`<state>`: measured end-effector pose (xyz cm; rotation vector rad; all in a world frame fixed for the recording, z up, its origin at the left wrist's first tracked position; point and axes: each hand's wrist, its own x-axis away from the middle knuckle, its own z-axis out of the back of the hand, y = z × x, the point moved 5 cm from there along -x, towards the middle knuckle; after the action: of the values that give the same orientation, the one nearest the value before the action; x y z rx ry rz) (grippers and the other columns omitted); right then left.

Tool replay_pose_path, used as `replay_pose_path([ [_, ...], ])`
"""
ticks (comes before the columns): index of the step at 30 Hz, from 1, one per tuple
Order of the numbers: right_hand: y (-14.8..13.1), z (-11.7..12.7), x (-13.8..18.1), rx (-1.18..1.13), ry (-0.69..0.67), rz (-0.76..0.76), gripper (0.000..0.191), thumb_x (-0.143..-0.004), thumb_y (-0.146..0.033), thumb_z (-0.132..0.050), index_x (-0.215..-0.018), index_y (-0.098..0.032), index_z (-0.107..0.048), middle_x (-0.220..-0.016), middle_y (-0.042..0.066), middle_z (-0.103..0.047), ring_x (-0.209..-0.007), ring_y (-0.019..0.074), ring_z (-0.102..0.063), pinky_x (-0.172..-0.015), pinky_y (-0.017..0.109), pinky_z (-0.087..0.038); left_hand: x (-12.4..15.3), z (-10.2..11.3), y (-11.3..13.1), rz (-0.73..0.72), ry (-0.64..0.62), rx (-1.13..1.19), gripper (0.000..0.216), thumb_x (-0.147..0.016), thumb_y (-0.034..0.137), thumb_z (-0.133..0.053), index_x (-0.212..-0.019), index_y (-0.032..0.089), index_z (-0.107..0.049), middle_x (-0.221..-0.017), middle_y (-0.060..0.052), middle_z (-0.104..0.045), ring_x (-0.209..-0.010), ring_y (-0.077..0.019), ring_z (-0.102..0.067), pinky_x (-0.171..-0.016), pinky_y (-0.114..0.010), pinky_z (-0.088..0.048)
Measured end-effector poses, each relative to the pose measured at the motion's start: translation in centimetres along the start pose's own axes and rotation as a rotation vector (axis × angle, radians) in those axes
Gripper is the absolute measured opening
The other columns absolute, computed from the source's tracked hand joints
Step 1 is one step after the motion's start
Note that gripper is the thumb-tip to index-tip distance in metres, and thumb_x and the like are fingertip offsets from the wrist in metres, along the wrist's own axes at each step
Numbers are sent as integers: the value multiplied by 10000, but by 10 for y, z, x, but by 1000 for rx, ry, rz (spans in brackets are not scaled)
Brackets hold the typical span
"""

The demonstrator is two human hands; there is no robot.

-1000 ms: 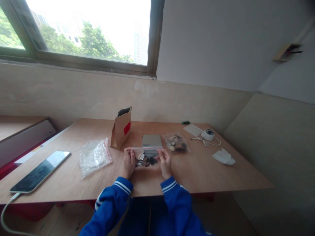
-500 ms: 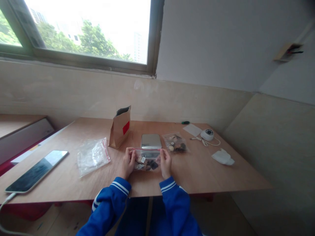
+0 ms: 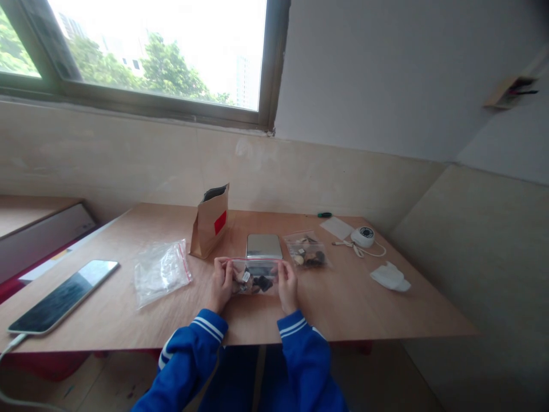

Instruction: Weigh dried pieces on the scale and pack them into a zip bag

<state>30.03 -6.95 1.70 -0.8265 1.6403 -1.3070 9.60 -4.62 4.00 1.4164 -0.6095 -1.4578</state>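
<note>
- Blue sleeves (image 3: 193, 357) with white-striped cuffs reach over the near edge of the wooden counter (image 3: 338, 312).
- At the left, a phone (image 3: 64, 296) lies dark screen up, a white cable (image 3: 16, 342) running to its near end.
- The left hand (image 3: 221, 284) has its fingers clamped on the left end of a clear zip bag (image 3: 257, 269); the right hand (image 3: 287, 287) has its fingers clamped on the right end.
- The bag hangs between the two sets of fingers, its red-lined top edge stretched across; brown and black pieces lie low in it, with a small white label (image 3: 246, 277) whose print is too small to read.
- Left of the hands lie flat clear bags (image 3: 160, 274) with a red strip; well to the right, a crumpled white tissue (image 3: 390, 277).
- Just beyond the held bag sits a flat silver-topped device (image 3: 263, 246); to its right, a second filled bag (image 3: 306, 252) with a tiny pale label, illegible.
- Behind to the left stands a brown paper pouch (image 3: 206, 232), top open, bearing a plain-looking red label (image 3: 220, 222).
- Farther right: a white dome-shaped device (image 3: 362, 236), a white sheet (image 3: 337, 228) and a green-handled screwdriver (image 3: 325, 215).
</note>
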Motion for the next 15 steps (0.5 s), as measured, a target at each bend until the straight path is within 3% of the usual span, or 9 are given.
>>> replay_pose_path([
  [9,-7,9,0,76,110,116,350,-868,-493,-467,-896,-171,-599,-703,18,-596,-672,157,-578,-657,268,-463,2,-3,-6,11,-74,46,230,-875,439,-414,-875,210,-440,-633,22,-586,-545,-149,-595,-525,-267,-476],
  [15,-14,10,1,94,127,153,343,-863,-487,-477,-877,-169,-605,-704,25,-600,-690,170,-587,-694,285,-473,3,0,-3,-22,-54,1,221,-867,423,-431,-822,208,-455,-594,35,-554,-510,-138,-567,-491,-247,-445],
])
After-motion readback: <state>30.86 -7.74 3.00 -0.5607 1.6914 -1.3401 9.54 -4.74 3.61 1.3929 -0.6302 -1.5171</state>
